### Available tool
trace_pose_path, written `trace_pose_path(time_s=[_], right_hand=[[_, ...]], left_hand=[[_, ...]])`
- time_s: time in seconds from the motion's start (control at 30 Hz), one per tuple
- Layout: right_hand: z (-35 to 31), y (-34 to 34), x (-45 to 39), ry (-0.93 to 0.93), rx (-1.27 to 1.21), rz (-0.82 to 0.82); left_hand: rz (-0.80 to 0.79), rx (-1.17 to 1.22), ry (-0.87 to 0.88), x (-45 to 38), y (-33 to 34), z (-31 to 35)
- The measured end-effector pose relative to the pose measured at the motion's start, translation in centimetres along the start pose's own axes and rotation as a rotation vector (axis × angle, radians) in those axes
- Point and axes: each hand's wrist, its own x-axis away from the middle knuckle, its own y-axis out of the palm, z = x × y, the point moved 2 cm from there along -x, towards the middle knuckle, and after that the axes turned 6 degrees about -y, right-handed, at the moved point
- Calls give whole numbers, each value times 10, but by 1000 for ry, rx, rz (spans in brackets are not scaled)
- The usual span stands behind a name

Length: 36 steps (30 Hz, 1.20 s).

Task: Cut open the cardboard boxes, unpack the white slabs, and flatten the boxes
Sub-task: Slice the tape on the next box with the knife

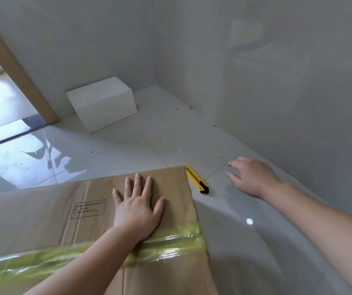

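Observation:
A brown cardboard box (43, 209) fills the lower left, its top sealed with a band of yellow-green tape (170, 241). My left hand (138, 207) lies flat on the box top, fingers straight and spread. A yellow and black utility knife (197, 179) rests on the floor just past the box's far right corner. My right hand (254, 177) hovers over the floor to the right of the knife, fingers loosely extended and holding nothing. A stack of white slabs (102, 103) stands on the floor by the far wall.
Glossy white tiled floor (170, 135) runs between the box and the slabs. White walls close in at the back and right. A wooden door frame (15, 71) and an open doorway are at the far left.

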Motion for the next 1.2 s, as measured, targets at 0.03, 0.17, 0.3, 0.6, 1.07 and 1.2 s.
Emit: trace_pose_path(time_s=[0.03, 0.17, 0.3, 0.6, 1.07, 1.2], right_hand=[[8, 3, -5, -9, -11, 1], [29, 26, -21, -34, -91, -65], [33, 63, -41, -59, -184, -149], [-5, 148, -84, -2, -313, -290], [-10, 164, -84, 291, -536, -307], [-6, 121, -61, 379, -1156, -287]], left_hand=[[-16, -9, 11, -5, 0, 17], [-77, -11, 23, -29, -2, 62], [4, -37, -3, -44, -2, 70], [73, -54, 11, -42, 2, 75], [80, -31, 18, -45, 5, 71], [75, -16, 18, -48, 11, 69]])
